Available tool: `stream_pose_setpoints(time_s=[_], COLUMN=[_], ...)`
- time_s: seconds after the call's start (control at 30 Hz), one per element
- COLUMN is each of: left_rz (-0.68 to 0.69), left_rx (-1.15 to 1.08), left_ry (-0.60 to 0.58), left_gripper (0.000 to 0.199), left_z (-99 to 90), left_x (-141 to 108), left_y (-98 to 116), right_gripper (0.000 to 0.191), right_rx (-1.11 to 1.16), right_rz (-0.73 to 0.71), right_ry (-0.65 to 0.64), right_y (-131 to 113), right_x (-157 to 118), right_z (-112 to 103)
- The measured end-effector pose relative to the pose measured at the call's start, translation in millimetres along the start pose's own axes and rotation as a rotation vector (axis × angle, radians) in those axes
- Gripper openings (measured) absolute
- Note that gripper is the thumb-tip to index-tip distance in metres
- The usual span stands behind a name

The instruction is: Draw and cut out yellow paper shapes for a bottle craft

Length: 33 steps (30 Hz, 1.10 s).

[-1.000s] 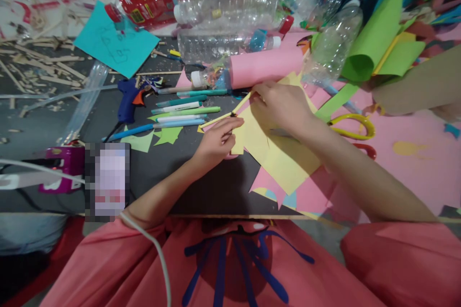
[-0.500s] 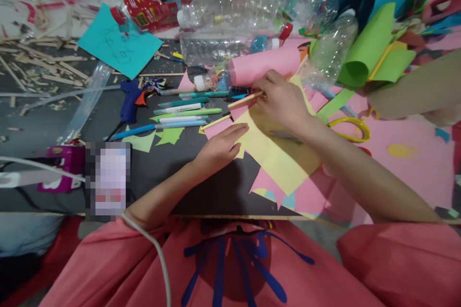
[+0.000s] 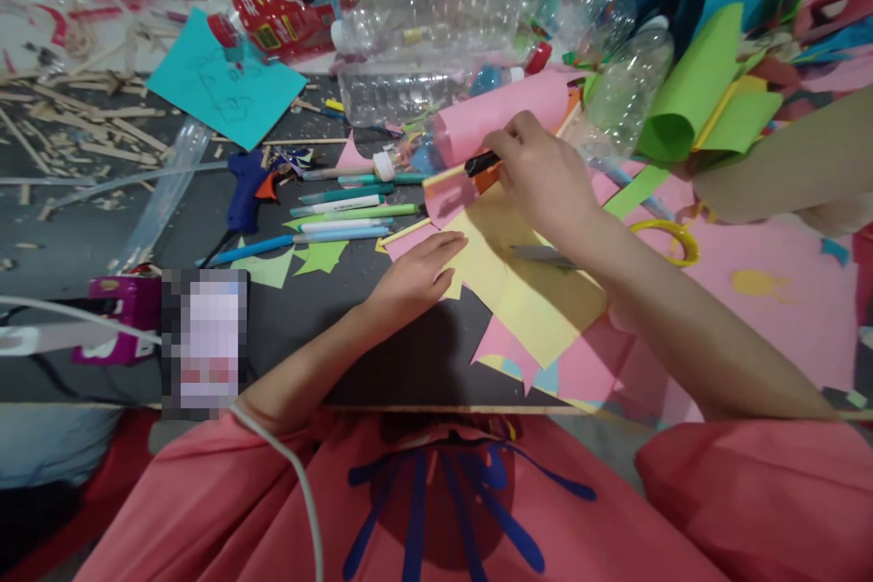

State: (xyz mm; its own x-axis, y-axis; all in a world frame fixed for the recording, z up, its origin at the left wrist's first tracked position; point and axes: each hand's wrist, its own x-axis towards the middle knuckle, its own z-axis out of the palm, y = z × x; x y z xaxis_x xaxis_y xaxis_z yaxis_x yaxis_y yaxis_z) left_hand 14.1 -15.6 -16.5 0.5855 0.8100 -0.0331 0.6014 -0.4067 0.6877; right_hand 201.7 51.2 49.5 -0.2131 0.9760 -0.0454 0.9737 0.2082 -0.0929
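My right hand (image 3: 542,177) is closed around a black pen (image 3: 482,164), only the end of which shows past the fingers. It is just in front of a clear bottle wrapped in pink paper (image 3: 501,116). A thin wooden stick (image 3: 442,179) lies under the pen's end. My left hand (image 3: 423,268) rests with outstretched fingers on the left edge of a yellow paper sheet (image 3: 538,309). A second wooden stick (image 3: 407,234) lies by its fingertips. Yellow-handled scissors (image 3: 690,243) lie partly under my right forearm, their blade on the yellow sheet.
Several pens and markers (image 3: 351,203) lie left of the bottle, beside a blue glue gun (image 3: 245,191). Clear bottles (image 3: 396,94) are heaped at the back. Wood scraps (image 3: 88,118) cover the far left, and a phone (image 3: 208,336) lies nearer. Another person's arm (image 3: 791,159) reaches in from the right.
My right hand has lifted slightly from the wooden stick, and a black pen now shows in its fingers. The paper-wrapped bottle has shifted a little. My left hand stays put.
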Motion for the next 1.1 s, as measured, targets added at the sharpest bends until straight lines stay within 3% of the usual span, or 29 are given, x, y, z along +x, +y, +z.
stream_pose_setpoints(time_s=[0.1, 0.17, 0.27, 0.33, 0.4, 0.47, 0.57, 0.63, 0.7, 0.77, 0.93, 1.1], left_rz=[0.005, 0.012, 0.003, -0.007, -0.015, -0.026, -0.055, -0.012, 0.031, 0.162, 0.357, 0.392], left_rx=[-0.004, -0.001, 0.024, 0.056, 0.095, 0.138, 0.25, 0.394, 0.502, 0.505, 0.504, 0.445], left_ry=[0.016, 0.028, 0.061, 0.092, 0.129, 0.159, 0.18, 0.101, 0.02, -0.008, 0.142, 0.103], left_gripper=[0.047, 0.045, 0.04, 0.038, 0.035, 0.031, 0.027, 0.025, 0.019, 0.018, 0.019, 0.025], left_z=[-2.1, -2.9, -4.2, -6.6, -10.8, -16.5, -24.2, -25.2, -20.9, -11.8, 11.9, 16.1], left_x=[0, 0, 0, 1, 2, 2, -5, -14, -24, -32, -39, -38], left_y=[1, 1, 0, -1, -1, 4, 23, 38, 48, 50, 31, 20], right_gripper=[0.035, 0.023, 0.01, 0.013, 0.012, 0.024, 0.049, 0.05, 0.045, 0.039, 0.034, 0.041], right_rx=[0.059, 0.199, 0.605, 0.937, 1.231, 1.421, 1.515, 1.562, 1.566, 1.523, 1.529, 1.552], right_rz=[0.012, 0.002, -0.001, 0.056, 0.099, 0.146, 0.306, 0.353, 0.3, 0.228, 0.162, 0.1], right_ry=[0.03, 0.173, 0.443, 0.5, 0.479, 0.406, 0.228, 0.175, 0.136, 0.137, 0.059, -0.056], right_y=[3, 10, 18, 20, 19, 16, 9, 3, -4, -11, -22, -21], right_x=[-4, -9, -20, -29, -39, -47, -60, -67, -72, -76, -79, -81], right_z=[-15, -20, -20, -16, -10, -3, 12, 24, 35, 44, 61, 70])
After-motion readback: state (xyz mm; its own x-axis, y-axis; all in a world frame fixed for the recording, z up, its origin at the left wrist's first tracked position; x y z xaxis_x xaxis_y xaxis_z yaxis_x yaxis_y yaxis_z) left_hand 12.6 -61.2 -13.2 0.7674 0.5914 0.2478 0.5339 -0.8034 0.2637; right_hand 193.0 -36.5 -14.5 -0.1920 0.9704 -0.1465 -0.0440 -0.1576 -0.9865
